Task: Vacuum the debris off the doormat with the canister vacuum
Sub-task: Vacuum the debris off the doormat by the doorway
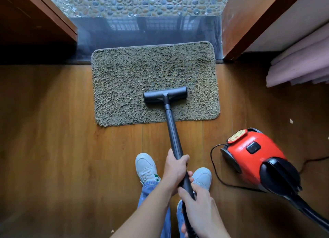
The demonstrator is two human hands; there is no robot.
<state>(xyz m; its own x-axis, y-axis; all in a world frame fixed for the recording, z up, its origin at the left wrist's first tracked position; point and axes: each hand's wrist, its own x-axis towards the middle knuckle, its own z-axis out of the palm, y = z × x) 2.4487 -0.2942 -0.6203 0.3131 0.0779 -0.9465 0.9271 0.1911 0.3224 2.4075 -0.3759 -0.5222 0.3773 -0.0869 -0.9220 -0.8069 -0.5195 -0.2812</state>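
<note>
A shaggy olive doormat lies on the wooden floor in front of the doorway, speckled with small pale debris. The black floor nozzle of the vacuum rests on the mat's near right part. Its black wand runs back toward me. My left hand grips the wand higher up. My right hand grips it lower down, near the hose. The red and black canister stands on the floor to my right, with its hose leaving at the lower right.
A dark stone threshold and pebble paving lie beyond the mat. Wooden door frames stand on both sides. Pink folded fabric is at the right. A black power cord loops on the floor beside the canister. My white shoes stand behind the wand.
</note>
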